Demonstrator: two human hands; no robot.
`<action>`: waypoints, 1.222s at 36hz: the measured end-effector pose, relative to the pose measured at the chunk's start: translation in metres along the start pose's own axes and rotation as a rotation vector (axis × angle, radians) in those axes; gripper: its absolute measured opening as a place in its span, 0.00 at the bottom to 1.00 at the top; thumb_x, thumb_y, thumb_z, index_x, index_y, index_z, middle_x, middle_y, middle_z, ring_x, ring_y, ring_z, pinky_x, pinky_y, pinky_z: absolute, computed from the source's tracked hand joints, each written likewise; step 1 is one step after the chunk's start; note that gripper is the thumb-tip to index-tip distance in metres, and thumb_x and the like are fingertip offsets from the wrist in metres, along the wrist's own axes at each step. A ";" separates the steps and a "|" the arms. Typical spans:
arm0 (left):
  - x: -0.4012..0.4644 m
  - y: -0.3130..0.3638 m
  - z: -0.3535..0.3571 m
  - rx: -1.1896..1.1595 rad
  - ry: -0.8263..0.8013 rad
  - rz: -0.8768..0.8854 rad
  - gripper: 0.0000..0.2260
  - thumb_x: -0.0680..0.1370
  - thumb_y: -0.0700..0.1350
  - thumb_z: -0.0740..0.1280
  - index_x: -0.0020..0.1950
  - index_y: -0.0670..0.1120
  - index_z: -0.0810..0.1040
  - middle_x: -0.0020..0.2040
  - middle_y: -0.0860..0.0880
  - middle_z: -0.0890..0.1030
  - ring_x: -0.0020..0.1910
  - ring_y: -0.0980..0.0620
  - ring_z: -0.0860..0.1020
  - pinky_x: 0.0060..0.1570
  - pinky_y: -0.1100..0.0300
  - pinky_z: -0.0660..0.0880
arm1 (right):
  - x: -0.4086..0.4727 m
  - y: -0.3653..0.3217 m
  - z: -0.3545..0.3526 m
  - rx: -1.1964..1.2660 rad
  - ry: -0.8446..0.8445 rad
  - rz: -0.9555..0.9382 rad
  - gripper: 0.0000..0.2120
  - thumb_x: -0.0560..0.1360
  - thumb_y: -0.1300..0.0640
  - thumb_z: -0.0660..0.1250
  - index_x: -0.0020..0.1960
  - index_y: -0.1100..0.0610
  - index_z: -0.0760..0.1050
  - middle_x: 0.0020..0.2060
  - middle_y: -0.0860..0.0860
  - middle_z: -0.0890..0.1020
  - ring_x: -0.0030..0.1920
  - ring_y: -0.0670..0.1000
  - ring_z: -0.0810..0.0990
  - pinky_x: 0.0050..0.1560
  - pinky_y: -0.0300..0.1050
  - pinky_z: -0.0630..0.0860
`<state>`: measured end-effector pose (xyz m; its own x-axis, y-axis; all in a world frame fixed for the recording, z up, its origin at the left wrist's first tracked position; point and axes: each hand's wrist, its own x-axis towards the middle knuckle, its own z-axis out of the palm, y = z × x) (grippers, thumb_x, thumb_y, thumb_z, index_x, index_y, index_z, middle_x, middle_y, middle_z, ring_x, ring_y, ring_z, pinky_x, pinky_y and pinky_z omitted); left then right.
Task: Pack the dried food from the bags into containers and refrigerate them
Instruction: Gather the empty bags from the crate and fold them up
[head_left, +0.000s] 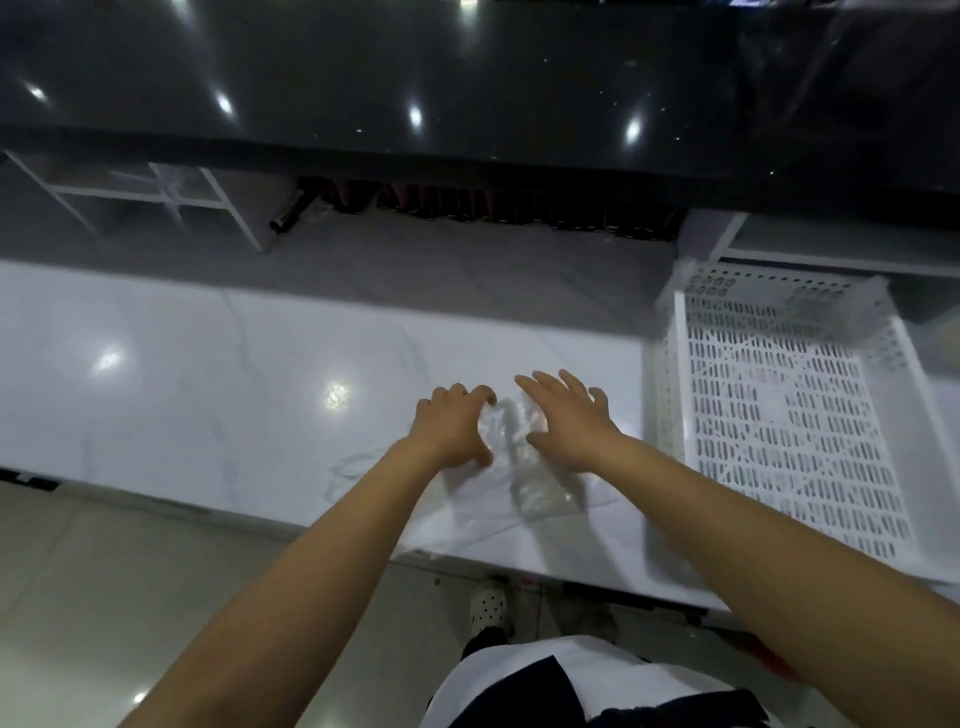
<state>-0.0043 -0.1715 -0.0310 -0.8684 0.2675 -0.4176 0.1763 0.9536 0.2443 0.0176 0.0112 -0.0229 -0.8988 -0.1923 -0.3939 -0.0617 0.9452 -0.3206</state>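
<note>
A clear plastic bag (519, 467) lies flat on the white marble counter (208, 374), near its front edge. Its contents are too pale and blurred to make out. My left hand (452, 426) rests on the bag's left part, fingertips bent down onto the plastic. My right hand (566, 415) lies on the bag's right part with its fingers spread and fairly straight. Neither hand lifts the bag.
A white perforated plastic basket (779, 415) stands on the counter just right of my right hand. Behind the counter runs a dark glossy bar top (467, 78) with white shelf frames (156, 192) under it. The floor and my shoe (488, 603) show below.
</note>
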 end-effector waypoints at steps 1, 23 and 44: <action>0.000 0.001 0.000 -0.020 -0.009 0.004 0.33 0.68 0.52 0.78 0.70 0.57 0.68 0.65 0.49 0.75 0.63 0.44 0.72 0.60 0.49 0.67 | 0.004 -0.001 -0.003 -0.029 -0.022 -0.004 0.36 0.77 0.51 0.67 0.79 0.41 0.53 0.79 0.48 0.57 0.79 0.57 0.50 0.75 0.63 0.48; -0.041 -0.002 0.010 0.119 0.598 0.176 0.24 0.65 0.29 0.73 0.59 0.44 0.83 0.48 0.42 0.82 0.40 0.40 0.78 0.36 0.52 0.71 | -0.018 0.017 0.016 -0.307 0.530 -0.162 0.23 0.64 0.71 0.71 0.57 0.55 0.81 0.51 0.55 0.83 0.56 0.60 0.80 0.67 0.64 0.63; -0.025 0.016 0.053 -0.153 0.418 0.024 0.22 0.85 0.49 0.52 0.80 0.51 0.59 0.82 0.48 0.57 0.81 0.46 0.53 0.79 0.48 0.51 | -0.015 -0.007 0.053 -0.121 0.245 -0.024 0.29 0.82 0.41 0.37 0.81 0.48 0.46 0.81 0.49 0.46 0.80 0.52 0.41 0.78 0.61 0.40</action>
<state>0.0449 -0.1552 -0.0631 -0.9832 0.1802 -0.0279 0.1553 0.9080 0.3891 0.0547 -0.0063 -0.0608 -0.9736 -0.1595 -0.1630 -0.1224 0.9685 -0.2167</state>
